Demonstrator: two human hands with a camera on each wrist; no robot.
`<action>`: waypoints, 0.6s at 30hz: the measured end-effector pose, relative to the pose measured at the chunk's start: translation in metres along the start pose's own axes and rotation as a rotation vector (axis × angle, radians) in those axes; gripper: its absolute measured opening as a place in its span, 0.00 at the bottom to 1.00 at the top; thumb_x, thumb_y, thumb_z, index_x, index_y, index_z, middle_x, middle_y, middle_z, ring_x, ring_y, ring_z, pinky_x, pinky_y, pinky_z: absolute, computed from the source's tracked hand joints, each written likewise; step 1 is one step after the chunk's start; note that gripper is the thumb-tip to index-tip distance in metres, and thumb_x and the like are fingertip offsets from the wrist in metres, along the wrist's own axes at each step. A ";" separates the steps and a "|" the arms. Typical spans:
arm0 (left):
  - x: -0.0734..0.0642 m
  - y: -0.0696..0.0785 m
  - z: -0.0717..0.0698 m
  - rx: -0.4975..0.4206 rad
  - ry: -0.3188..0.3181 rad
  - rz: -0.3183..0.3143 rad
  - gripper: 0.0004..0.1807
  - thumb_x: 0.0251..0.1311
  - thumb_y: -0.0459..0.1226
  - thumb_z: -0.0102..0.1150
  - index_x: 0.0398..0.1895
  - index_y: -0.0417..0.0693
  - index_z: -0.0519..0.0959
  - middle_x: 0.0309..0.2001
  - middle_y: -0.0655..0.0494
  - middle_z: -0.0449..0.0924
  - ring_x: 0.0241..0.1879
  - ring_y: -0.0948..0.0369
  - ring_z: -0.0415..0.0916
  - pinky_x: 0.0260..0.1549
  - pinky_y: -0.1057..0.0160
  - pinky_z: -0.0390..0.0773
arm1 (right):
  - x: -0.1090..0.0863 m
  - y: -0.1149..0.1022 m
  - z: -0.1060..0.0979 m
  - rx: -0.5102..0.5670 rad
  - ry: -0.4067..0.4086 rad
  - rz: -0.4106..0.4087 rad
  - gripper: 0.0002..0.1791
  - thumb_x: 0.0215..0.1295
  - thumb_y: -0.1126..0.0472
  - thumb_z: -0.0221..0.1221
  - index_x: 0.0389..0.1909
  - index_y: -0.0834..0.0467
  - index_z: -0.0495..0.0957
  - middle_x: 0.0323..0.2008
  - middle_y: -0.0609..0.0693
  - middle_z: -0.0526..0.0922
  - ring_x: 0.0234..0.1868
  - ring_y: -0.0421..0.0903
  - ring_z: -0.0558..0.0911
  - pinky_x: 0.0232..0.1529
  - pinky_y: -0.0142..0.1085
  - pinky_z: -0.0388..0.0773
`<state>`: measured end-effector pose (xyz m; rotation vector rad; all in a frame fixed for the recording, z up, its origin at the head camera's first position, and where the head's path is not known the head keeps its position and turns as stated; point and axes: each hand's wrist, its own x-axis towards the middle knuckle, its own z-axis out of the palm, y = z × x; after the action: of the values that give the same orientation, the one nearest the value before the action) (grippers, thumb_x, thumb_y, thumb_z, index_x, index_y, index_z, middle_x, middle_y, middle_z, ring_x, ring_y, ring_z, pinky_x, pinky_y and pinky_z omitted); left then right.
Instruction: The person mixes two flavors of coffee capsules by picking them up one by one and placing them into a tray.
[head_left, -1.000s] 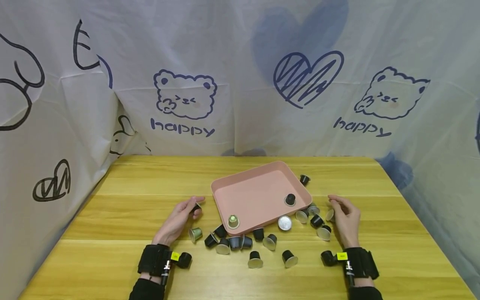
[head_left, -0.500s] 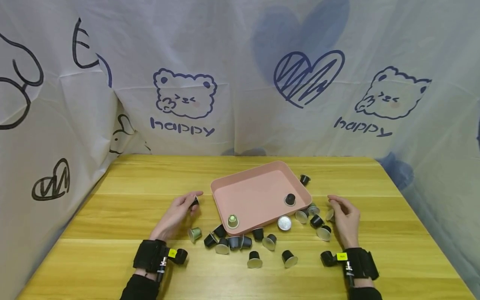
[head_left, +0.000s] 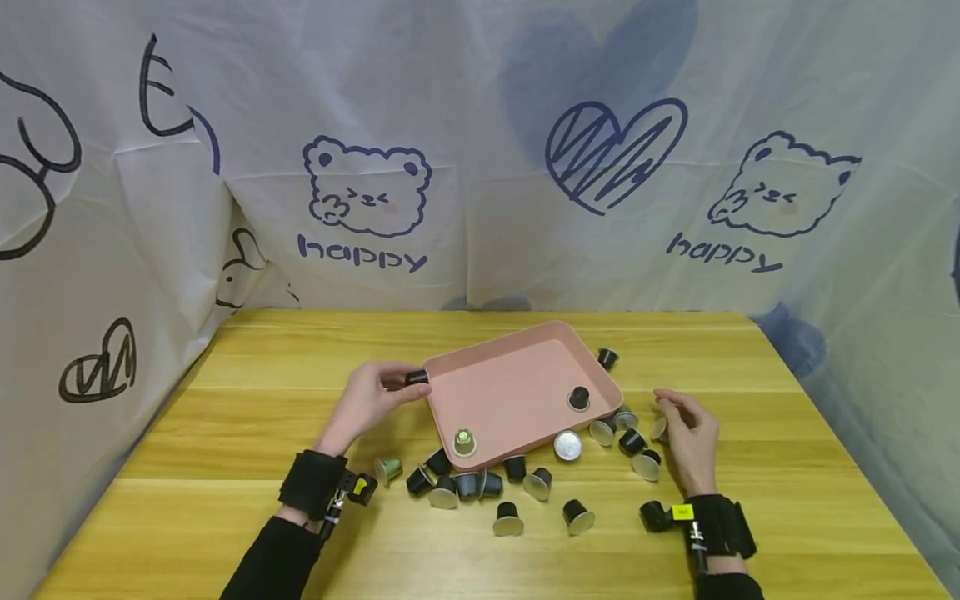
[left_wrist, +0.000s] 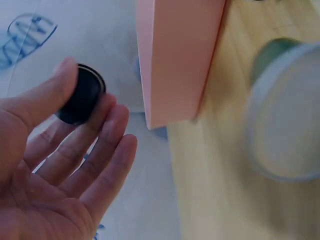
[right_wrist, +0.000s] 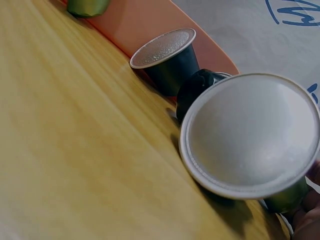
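Note:
My left hand [head_left: 367,402] pinches a black coffee capsule [head_left: 416,377] between thumb and fingers, at the left corner of the pink tray [head_left: 502,383]. In the left wrist view that capsule [left_wrist: 82,97] shows dark, and the other fingers are spread. A green capsule [head_left: 464,442] and a black capsule [head_left: 579,397] stand inside the tray. To the right of the tray, my right hand [head_left: 692,442] stays low over the table with a capsule [head_left: 659,429] at its fingertips. The right wrist view shows this green capsule [right_wrist: 287,197] against the fingers, partly hidden by a nearer capsule's silver lid [right_wrist: 250,135].
Several capsules lie along the tray's front side, among them a dark one [head_left: 514,468] and a lid-up silver one [head_left: 567,446]. A green capsule [head_left: 387,470] lies below my left hand. Behind the wooden table [head_left: 300,350] hangs a printed white cloth [head_left: 480,208].
My left hand has moved away from me and rightward to the tray's corner, carrying the black capsule. The right hand has stayed in place.

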<state>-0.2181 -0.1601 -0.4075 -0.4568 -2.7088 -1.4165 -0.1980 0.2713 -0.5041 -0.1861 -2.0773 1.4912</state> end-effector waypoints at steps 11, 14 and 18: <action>0.030 0.025 0.021 0.245 -0.057 0.123 0.06 0.53 0.29 0.67 0.35 0.39 0.87 0.32 0.50 0.86 0.31 0.57 0.78 0.33 0.55 0.79 | 0.000 0.001 -0.001 -0.008 -0.001 0.002 0.11 0.67 0.65 0.57 0.44 0.65 0.84 0.38 0.53 0.84 0.37 0.45 0.80 0.34 0.20 0.71; 0.035 0.026 0.028 0.321 -0.085 0.148 0.06 0.52 0.26 0.65 0.33 0.39 0.86 0.31 0.49 0.85 0.32 0.56 0.77 0.35 0.55 0.79 | 0.000 0.000 -0.001 -0.004 -0.005 0.008 0.11 0.67 0.64 0.57 0.44 0.65 0.84 0.39 0.58 0.84 0.37 0.45 0.80 0.34 0.20 0.72; 0.036 0.026 0.035 0.407 -0.149 0.157 0.08 0.50 0.22 0.63 0.33 0.37 0.85 0.32 0.47 0.84 0.33 0.54 0.77 0.35 0.55 0.80 | 0.000 0.000 -0.001 0.012 -0.010 0.020 0.12 0.68 0.64 0.57 0.45 0.65 0.84 0.41 0.62 0.83 0.37 0.44 0.80 0.33 0.21 0.72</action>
<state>-0.2415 -0.1096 -0.4002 -0.7445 -2.8928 -0.7924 -0.1975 0.2720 -0.5035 -0.1958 -2.0793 1.5192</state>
